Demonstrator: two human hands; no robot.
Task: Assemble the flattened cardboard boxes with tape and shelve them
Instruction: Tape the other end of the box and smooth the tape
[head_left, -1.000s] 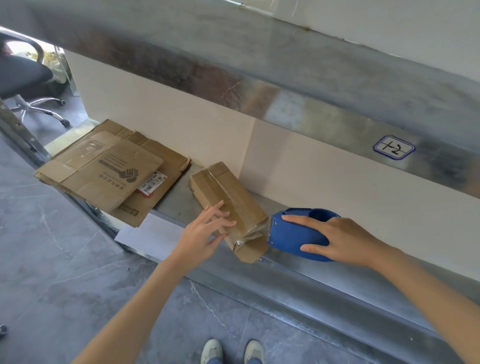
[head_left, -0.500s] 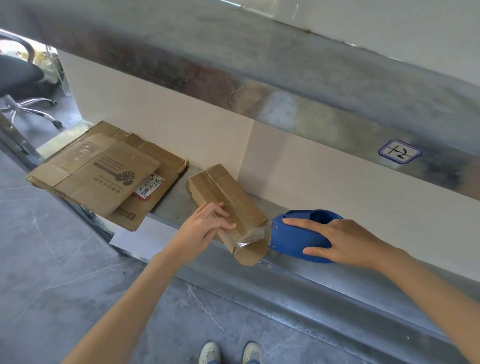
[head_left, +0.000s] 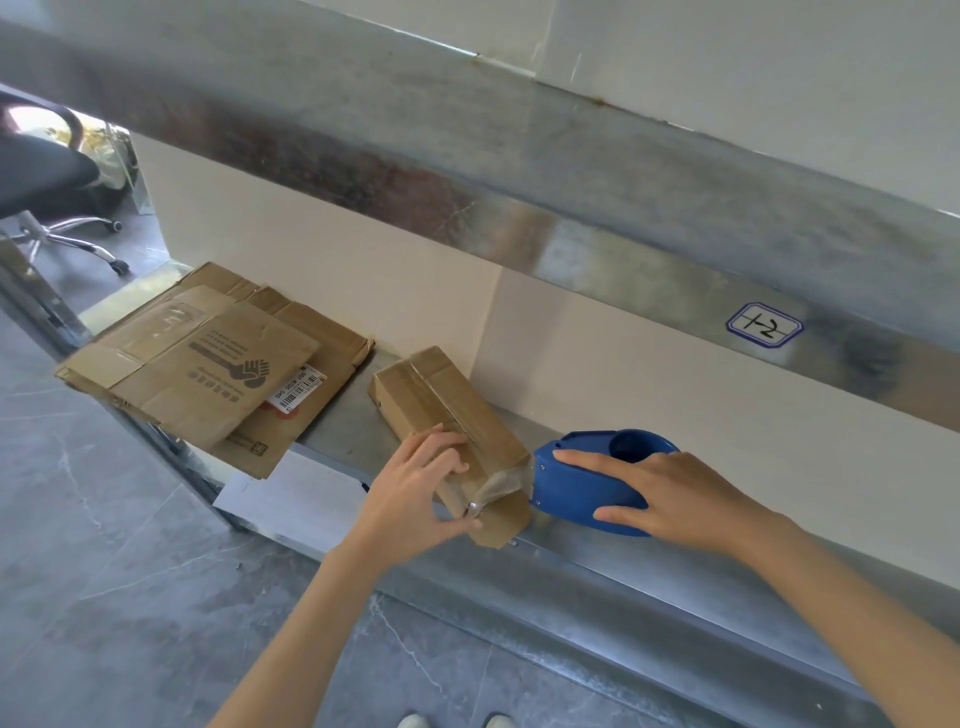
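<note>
A small assembled cardboard box (head_left: 436, 405) lies on the metal shelf (head_left: 623, 556), with clear tape along its top seam. My left hand (head_left: 415, 493) grips its near end, fingers curled over the top and thumb underneath. A blue tape dispenser (head_left: 587, 483) sits against that same end, a strip of clear tape running from it onto the box. My right hand (head_left: 670, 499) holds the dispenser from the right, fingers over its top and thumb on its front side. A stack of flattened cardboard boxes (head_left: 208, 364) lies on the shelf to the left.
An upper metal shelf (head_left: 519, 171) with a handwritten label (head_left: 763, 325) hangs above. A white sheet (head_left: 291, 499) sticks out at the shelf's front edge. An office chair (head_left: 47, 197) stands far left on the grey tiled floor (head_left: 104, 597). The tips of my shoes (head_left: 452, 721) show below.
My left hand has come down from hovering with spread fingers and closed round the near end of the small box. The right hand and dispenser have stayed in place.
</note>
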